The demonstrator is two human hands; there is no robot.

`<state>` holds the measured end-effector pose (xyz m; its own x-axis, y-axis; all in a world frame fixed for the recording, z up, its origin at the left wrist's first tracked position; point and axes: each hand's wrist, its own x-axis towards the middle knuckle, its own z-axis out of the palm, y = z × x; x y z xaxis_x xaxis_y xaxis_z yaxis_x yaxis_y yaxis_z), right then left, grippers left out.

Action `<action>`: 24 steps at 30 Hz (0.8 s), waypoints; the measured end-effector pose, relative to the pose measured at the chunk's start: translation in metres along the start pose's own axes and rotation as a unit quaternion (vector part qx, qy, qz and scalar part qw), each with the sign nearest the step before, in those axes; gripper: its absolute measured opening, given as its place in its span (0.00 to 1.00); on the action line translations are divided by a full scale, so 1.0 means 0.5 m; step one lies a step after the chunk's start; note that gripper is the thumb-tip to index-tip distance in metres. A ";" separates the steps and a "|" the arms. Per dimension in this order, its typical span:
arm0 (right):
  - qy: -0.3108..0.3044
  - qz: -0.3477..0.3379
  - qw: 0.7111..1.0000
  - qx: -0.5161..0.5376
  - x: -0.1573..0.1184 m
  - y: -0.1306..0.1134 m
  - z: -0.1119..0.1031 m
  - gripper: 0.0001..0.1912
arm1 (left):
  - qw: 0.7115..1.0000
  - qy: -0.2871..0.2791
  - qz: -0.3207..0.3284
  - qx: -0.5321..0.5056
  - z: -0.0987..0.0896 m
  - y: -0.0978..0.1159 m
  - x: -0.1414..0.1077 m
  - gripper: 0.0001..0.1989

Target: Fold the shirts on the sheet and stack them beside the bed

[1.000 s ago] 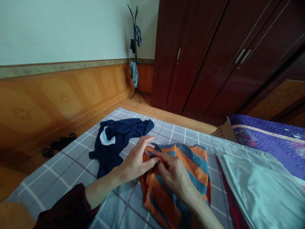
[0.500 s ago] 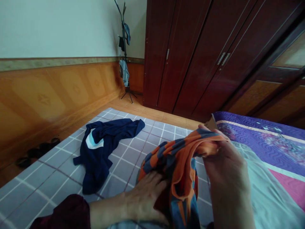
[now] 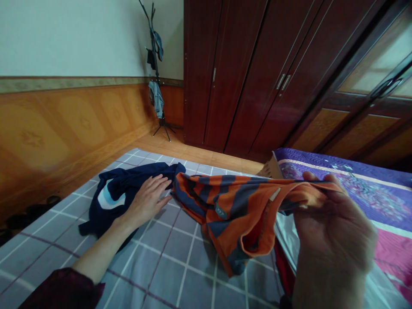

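An orange and blue-grey striped shirt (image 3: 231, 197) is stretched sideways above the checked bedsheet. My right hand (image 3: 334, 227) grips it at the right end, fingers closed round the orange cloth. Its orange-edged opening hangs beside that hand, with a small label on the edge. My left hand (image 3: 149, 199) has its fingers stretched out and apart, just beyond the shirt's left end. Under and beside the left hand lies a crumpled navy garment (image 3: 128, 182) with a white and light-blue patch. Whether the left fingertips touch either garment, I cannot tell.
The grey checked bedsheet (image 3: 167, 257) spreads under both garments. Right of it lies purple floral bedding (image 3: 347, 171), beside a light-brown perforated basket or box (image 3: 273, 167). Behind stand a dark red wardrobe (image 3: 238, 77) and a coat rack (image 3: 156, 64). Dark shoes (image 3: 32, 212) rest on the floor at left.
My left hand has moved left, out of the bunched striped shirt to the navy garment. The right hand has shifted right with the shirt, which is now spread out wider. The view has turned slightly right.
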<state>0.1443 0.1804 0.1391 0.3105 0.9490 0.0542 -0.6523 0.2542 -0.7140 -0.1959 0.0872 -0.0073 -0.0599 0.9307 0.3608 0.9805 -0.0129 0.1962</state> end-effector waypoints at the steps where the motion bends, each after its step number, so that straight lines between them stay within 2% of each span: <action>1: 0.002 -0.026 1.000 -0.006 -0.003 -0.006 0.000 0.11 | 0.999 -0.028 -0.015 0.033 0.005 -0.022 -0.005 0.26; 5: 0.021 -0.095 0.995 -0.014 -0.006 -0.031 -0.010 0.11 | 0.969 -0.125 -0.161 0.139 0.034 -0.150 -0.032 0.32; 7: 0.011 -0.111 0.994 -0.015 -0.006 -0.036 -0.015 0.12 | 0.953 -0.144 -0.217 0.154 0.042 -0.211 -0.038 0.30; 9: -0.002 -0.112 0.994 -0.017 -0.008 -0.037 -0.016 0.13 | 0.946 -0.137 -0.246 0.159 0.040 -0.256 -0.033 0.28; 12: -0.030 -0.105 0.994 -0.017 -0.014 -0.033 -0.015 0.12 | 0.940 -0.120 -0.277 0.161 0.024 -0.292 -0.007 0.25; 15: -0.074 -0.121 0.990 -0.012 -0.017 -0.030 -0.017 0.12 | 0.938 -0.117 -0.282 0.162 0.007 -0.288 0.025 0.22; 17: -0.095 -0.130 0.987 -0.012 -0.016 -0.028 -0.022 0.12 | 0.940 -0.103 -0.275 0.173 -0.001 -0.250 0.040 0.21; 19: -0.106 -0.127 0.986 -0.017 -0.015 -0.027 -0.026 0.11 | 0.959 -0.051 -0.234 0.153 -0.011 -0.170 0.042 0.23; 20: -0.110 -0.122 0.986 -0.020 -0.016 -0.025 -0.028 0.11 | 0.975 -0.005 -0.194 0.111 -0.017 -0.113 0.036 0.23; 21: -0.113 -0.115 0.987 -0.022 -0.016 -0.023 -0.028 0.11 | 0.991 0.030 -0.125 0.030 -0.024 -0.047 0.025 0.21; 22: -0.117 -0.110 0.987 -0.023 -0.018 -0.021 -0.028 0.11 | 0.995 0.047 -0.067 -0.056 -0.032 0.025 0.010 0.19; 24: -0.124 -0.109 0.986 -0.024 -0.024 -0.014 -0.025 0.10 | 0.976 0.015 0.022 -0.217 -0.045 0.173 -0.026 0.13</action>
<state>0.1538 0.1650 0.1350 0.2575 0.8908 0.3745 -0.5536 0.4536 -0.6984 -0.1147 0.0658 0.0254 -0.0311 0.9146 0.4031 0.8105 -0.2129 0.5456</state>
